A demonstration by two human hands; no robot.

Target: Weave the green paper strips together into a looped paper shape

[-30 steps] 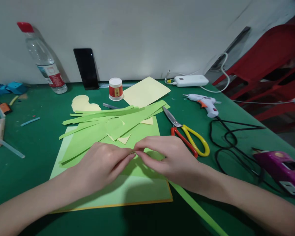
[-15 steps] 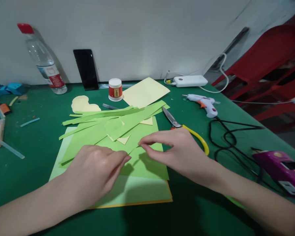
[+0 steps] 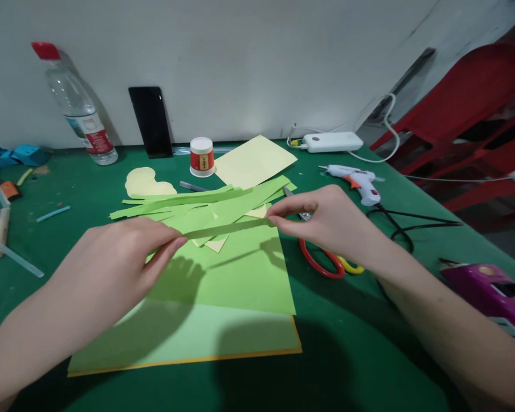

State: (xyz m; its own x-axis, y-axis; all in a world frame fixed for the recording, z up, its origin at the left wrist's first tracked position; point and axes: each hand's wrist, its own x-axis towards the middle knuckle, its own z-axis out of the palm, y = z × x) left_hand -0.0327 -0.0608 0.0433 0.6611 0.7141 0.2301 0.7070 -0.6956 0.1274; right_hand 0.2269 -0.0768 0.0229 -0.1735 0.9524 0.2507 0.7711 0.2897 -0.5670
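A narrow green paper strip [image 3: 227, 230] is stretched between my two hands above the papers. Its left end is pinched by my left hand [image 3: 129, 252], and its right end by my right hand [image 3: 321, 214]. Beneath it lie a bright green sheet [image 3: 249, 280], loose green strips [image 3: 180, 198] and pale yellow scraps [image 3: 217, 243]. Under these is a pale green sheet [image 3: 223, 329] with an orange edge below it. Scissors [image 3: 321, 263] with red and yellow handles rest by my right hand, which covers part of them.
Behind the papers stand a bottle [image 3: 83, 114], a phone [image 3: 151, 122] and a small red-and-white tub [image 3: 202, 157]. A yellow sheet [image 3: 257, 160] lies near the wall. To the right are a glue gun [image 3: 356, 180], its black cable and a purple device [image 3: 489, 292].
Both hands have risen and moved apart, my left hand going left. The strip between them now shows at much greater length. More of the scissors' handles is uncovered.
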